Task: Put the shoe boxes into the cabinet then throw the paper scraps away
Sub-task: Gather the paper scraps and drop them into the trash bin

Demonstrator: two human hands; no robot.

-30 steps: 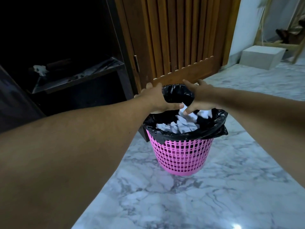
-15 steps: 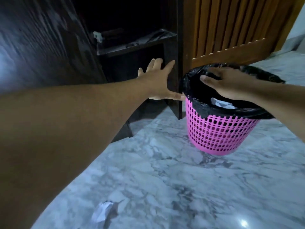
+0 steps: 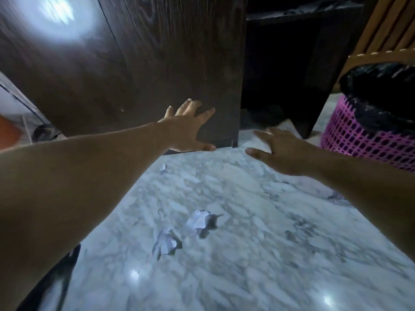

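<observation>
Three crumpled white paper scraps lie on the marble floor: one [image 3: 202, 221] in the middle, one [image 3: 166, 242] just below and left of it, and a small one [image 3: 163, 169] nearer the cabinet. My left hand [image 3: 190, 129] is spread flat in front of the dark wooden cabinet door [image 3: 139, 63], near its bottom corner. My right hand [image 3: 280, 149] hovers with straight fingers above the floor, holding nothing. The pink bin [image 3: 363, 140] with a black liner stands at the right. No shoe box is in sight.
The cabinet's dark opening [image 3: 276, 70] lies right of the door, with a shelf above. A slatted wooden door [image 3: 386, 25] stands behind the bin. An orange shape [image 3: 7, 133] shows at the left edge. White marble floor [image 3: 247, 254] fills the foreground.
My view swung left and down from the bin. My right hand left the bin's rim and moved out over the floor. My left hand shifted along to the cabinet door. More scraps came into sight.
</observation>
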